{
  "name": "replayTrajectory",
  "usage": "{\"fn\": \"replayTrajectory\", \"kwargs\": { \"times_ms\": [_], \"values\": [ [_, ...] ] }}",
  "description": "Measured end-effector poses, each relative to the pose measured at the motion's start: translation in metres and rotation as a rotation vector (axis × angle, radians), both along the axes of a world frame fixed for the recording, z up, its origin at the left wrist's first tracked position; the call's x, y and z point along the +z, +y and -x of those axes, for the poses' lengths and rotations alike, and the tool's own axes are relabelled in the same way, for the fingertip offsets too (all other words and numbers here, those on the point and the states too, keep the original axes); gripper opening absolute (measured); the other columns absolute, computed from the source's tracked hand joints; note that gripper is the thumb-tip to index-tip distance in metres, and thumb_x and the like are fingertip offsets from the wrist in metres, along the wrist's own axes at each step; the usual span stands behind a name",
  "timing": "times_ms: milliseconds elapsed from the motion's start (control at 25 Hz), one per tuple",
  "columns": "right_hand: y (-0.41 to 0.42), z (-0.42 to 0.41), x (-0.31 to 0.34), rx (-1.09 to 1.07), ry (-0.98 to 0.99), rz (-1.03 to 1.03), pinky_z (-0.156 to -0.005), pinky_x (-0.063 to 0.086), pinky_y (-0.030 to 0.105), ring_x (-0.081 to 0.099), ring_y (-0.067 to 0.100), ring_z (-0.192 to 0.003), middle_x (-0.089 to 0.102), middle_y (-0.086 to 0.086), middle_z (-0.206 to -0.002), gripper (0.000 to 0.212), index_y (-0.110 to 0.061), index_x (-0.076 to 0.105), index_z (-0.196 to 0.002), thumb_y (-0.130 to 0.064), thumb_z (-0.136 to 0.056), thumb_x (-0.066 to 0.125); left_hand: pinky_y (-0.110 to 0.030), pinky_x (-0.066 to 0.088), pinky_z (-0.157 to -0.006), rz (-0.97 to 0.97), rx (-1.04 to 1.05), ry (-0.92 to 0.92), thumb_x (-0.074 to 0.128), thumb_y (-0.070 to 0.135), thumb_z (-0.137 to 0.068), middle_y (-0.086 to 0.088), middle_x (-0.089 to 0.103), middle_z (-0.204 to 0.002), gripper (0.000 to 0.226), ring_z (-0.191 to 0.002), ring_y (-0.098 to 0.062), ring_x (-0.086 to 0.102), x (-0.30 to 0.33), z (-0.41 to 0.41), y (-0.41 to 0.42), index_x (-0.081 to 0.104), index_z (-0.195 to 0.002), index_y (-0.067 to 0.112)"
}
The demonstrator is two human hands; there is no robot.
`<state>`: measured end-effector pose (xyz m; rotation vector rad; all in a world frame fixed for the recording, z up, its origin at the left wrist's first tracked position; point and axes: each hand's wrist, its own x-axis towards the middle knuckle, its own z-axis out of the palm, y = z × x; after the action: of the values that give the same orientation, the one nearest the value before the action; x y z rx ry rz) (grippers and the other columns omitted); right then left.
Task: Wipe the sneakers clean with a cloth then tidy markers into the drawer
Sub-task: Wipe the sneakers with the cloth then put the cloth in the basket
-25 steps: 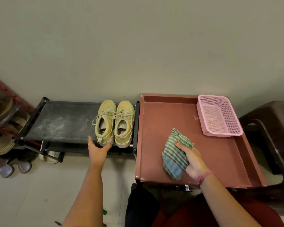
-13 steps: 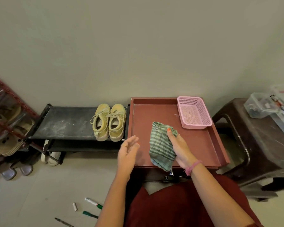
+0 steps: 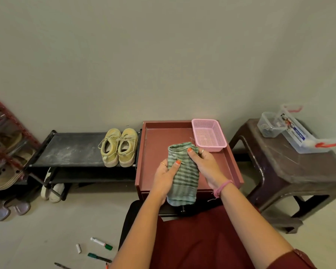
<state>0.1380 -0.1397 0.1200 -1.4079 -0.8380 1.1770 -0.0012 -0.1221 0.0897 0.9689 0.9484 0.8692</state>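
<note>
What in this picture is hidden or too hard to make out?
Head view, the only one:
- Drawer front: mostly hidden behind the cloth and the person's lap.
- Markers on the floor: the lowest ones are cut off by the bottom edge, so no full count.
- Clear boxes on the stool: contents too small to identify.

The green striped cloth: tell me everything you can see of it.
The cloth looks like soft woven fabric, green with darker and paler cross stripes and a bluish band near its lower edge. It is folded or bunched into a tall, narrow shape and hangs upright over the front of the reddish-brown tray top. The left hand and the right hand grip its two sides, thumbs on the front.
</note>
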Motion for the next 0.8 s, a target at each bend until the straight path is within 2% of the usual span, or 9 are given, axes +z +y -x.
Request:
{"fn": "replayTrajectory", "kwargs": {
  "times_ms": [120, 240, 360, 440, 520, 600, 680, 800],
  "values": [
    [-0.001, 0.0, 0.006, -0.083, -0.044, -0.041, -0.082, 0.055, 0.03, 0.069, 0.013, -0.094, 0.073, -0.002, -0.099, 0.03, -0.019, 0.067, -0.102, -0.043, -0.094, 0.052, -0.04, 0.056, -0.088, -0.015, -0.003, 0.005, 0.055, 0.034, -0.097, -0.009, 0.073, -0.107, 0.033, -0.1, -0.024, 0.07, 0.005, -0.014, -0.006, 0.058, -0.118, 0.008],
    [-0.001, -0.011, 0.01, -0.054, 0.119, -0.001, -0.089, 0.053, 0.038, 0.068, 0.018, -0.098, 0.072, 0.002, -0.105, 0.037, -0.015, 0.064, -0.11, -0.044, -0.094, 0.05, -0.037, 0.057, -0.084, 0.017, 0.043, -0.065, 0.051, 0.034, -0.099, -0.011, 0.072, -0.107, 0.031, -0.099, -0.024, 0.07, 0.012, -0.03, -0.01, 0.059, -0.114, 0.008],
    [-0.006, -0.028, 0.012, 0.1, 0.244, 0.02, -0.094, 0.051, 0.04, 0.065, 0.021, -0.107, 0.067, 0.007, -0.117, 0.037, -0.017, 0.055, -0.126, -0.03, -0.092, 0.058, -0.036, 0.058, -0.081, 0.067, 0.086, -0.131, 0.049, 0.032, -0.1, -0.012, 0.071, -0.109, 0.028, -0.098, -0.023, 0.07, 0.015, -0.042, -0.007, 0.056, -0.116, 0.01],
    [-0.006, -0.039, 0.007, 0.094, 0.24, -0.007, -0.093, 0.051, 0.041, 0.064, 0.022, -0.107, 0.066, 0.008, -0.119, 0.052, -0.027, 0.042, -0.136, -0.018, -0.09, 0.062, -0.036, 0.058, -0.079, 0.098, 0.078, -0.124, 0.048, 0.035, -0.1, -0.012, 0.071, -0.109, 0.03, -0.097, -0.022, 0.071, 0.016, -0.05, -0.002, 0.053, -0.119, 0.011],
    [-0.003, -0.048, 0.004, 0.026, 0.278, -0.091, -0.087, 0.053, 0.043, 0.066, 0.026, -0.104, 0.068, 0.012, -0.114, 0.058, -0.039, 0.037, -0.134, -0.005, -0.092, 0.057, -0.035, 0.058, -0.078, 0.137, 0.041, -0.1, 0.051, 0.039, -0.098, -0.012, 0.07, -0.108, 0.035, -0.094, -0.021, 0.071, 0.018, -0.058, 0.002, 0.049, -0.119, 0.011],
    [0.002, -0.056, 0.003, -0.031, 0.289, -0.165, -0.085, 0.054, 0.045, 0.065, 0.029, -0.103, 0.067, 0.015, -0.113, 0.049, -0.031, 0.047, -0.129, 0.002, -0.093, 0.052, -0.036, 0.059, -0.077, 0.189, -0.039, -0.05, 0.062, 0.041, -0.091, -0.009, 0.07, -0.107, 0.041, -0.092, -0.018, 0.071, 0.018, -0.065, 0.004, 0.046, -0.118, 0.014],
    [0.01, -0.064, 0.002, -0.105, 0.232, -0.171, -0.083, 0.055, 0.043, 0.065, 0.028, -0.104, 0.066, 0.015, -0.114, 0.035, -0.018, 0.057, -0.119, 0.004, -0.092, 0.052, -0.039, 0.058, -0.084, 0.185, -0.191, 0.021, 0.074, 0.034, -0.083, -0.008, 0.072, -0.109, 0.047, -0.096, -0.02, 0.071, 0.013, -0.071, 0.004, 0.051, -0.119, 0.015],
    [0.022, -0.081, -0.007, -0.224, 0.141, -0.093, -0.077, 0.057, 0.034, 0.067, 0.023, -0.099, 0.069, 0.008, -0.107, 0.025, -0.014, 0.068, -0.103, 0.003, -0.09, 0.056, -0.042, 0.055, -0.091, 0.185, -0.335, 0.022, 0.077, 0.026, -0.081, -0.009, 0.073, -0.107, 0.04, -0.1, -0.024, 0.071, -0.004, -0.081, -0.001, 0.064, -0.116, 0.011]
  ]
}}
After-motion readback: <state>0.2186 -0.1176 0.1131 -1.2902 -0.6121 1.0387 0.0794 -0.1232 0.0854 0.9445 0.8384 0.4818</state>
